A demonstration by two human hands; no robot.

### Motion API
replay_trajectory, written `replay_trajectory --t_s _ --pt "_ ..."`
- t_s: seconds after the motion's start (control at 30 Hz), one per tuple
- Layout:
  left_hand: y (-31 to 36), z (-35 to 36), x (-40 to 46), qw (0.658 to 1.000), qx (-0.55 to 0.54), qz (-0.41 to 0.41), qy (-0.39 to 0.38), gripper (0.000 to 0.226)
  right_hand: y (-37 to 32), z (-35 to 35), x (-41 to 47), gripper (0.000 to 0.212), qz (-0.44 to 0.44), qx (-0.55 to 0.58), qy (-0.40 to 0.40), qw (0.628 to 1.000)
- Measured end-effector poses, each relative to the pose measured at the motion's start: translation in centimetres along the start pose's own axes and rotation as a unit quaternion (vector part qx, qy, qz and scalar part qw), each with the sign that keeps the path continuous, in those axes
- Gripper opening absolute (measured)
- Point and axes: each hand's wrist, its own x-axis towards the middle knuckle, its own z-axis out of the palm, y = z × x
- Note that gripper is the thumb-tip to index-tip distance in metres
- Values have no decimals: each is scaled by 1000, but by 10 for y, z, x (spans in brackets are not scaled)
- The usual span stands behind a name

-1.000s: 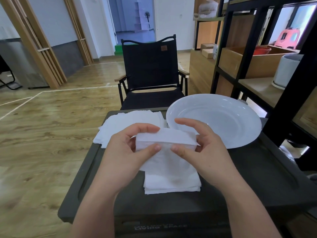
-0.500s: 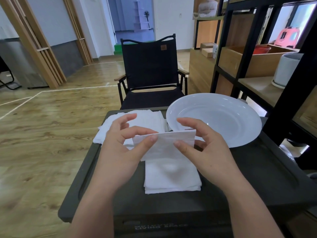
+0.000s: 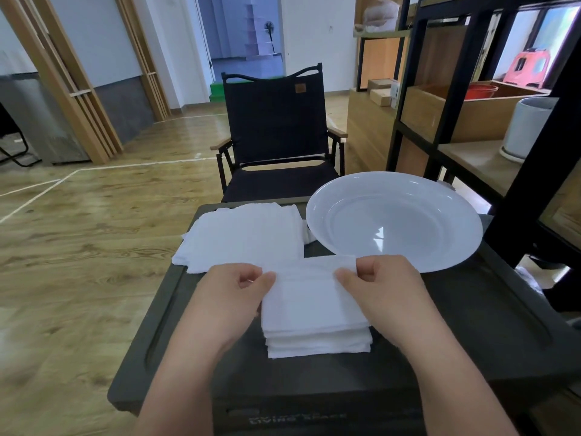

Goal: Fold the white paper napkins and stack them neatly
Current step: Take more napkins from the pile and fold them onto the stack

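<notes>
- left hand (image 3: pixel 229 297) and right hand (image 3: pixel 382 292) cover the side edges of the top folded napkin (image 3: pixel 309 294)
- layer count in the stack (image 3: pixel 317 344) unreadable
- lettering on the desk (image 3: pixel 471 325) front is blurred
- shelf unit (image 3: pixel 471 89) cut off at the right edge

Unfolded napkins (image 3: pixel 248 236) left of plate (image 3: pixel 394 220).
</notes>
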Motion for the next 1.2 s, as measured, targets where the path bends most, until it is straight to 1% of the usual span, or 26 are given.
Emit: replay_trajectory --t_s 0.07,0.13,0.17,0.2,0.23,0.27,0.33,0.37,0.4,0.43,0.5,0.57,0.67,0.77,0.87,1.0,1.1,1.2 --pt "-4 4 3 999 34 -7 16 32 -2 1 -1 44 3 -72 25 997" --pt "-4 7 3 997 67 -21 44 27 0 3 -1 43 3 -126 33 992" --pt "-3 9 3 994 91 -28 54 24 1 4 -1 34 -1 -142 39 989" --pt "-2 10 2 990 118 -35 62 23 2 4 -1 20 0 -150 41 988" --pt "-2 11 2 986 146 -38 75 22 2 3 -2 10 0 -150 48 988" --pt "-3 11 2 980 169 -37 99 20 2 3 -2 12 0 -144 58 988" --pt "-3 10 2 964 195 -10 178 15 1 0 -2 17 -11 -122 91 988" --pt "-3 10 4 953 207 17 222 15 0 -2 -2 17 -20 -110 108 988" --pt "-4 9 7 941 218 48 256 19 -2 -4 -2 18 -27 -97 117 988" --pt "-6 9 11 932 224 82 274 25 -3 -4 -2 18 -36 -88 125 988" --pt "-11 8 23 927 236 136 257 34 -5 -4 -3 18 -48 -74 125 988" --pt "-17 8 35 935 243 165 200 43 -6 -2 -3 15 -56 -58 116 990" --pt "-22 14 45 936 284 185 98 61 -5 0 -2 12 -59 -38 104 992" --pt "-28 18 51 927 327 175 53 66 -3 1 -1 9 -60 -27 102 993" --pt "-30 16 49 942 299 144 51 61 -2 2 0 8 -61 -16 95 993" --pt "-25 14 42 948 267 130 116 49 -1 2 0 7 -61 -11 88 994" --pt "-22 12 38 957 233 110 130 39 -2 1 0 6 -63 -13 88 994" --pt "-18 13 32 958 223 126 132 35 -4 1 -1 4 -61 -10 85 994"
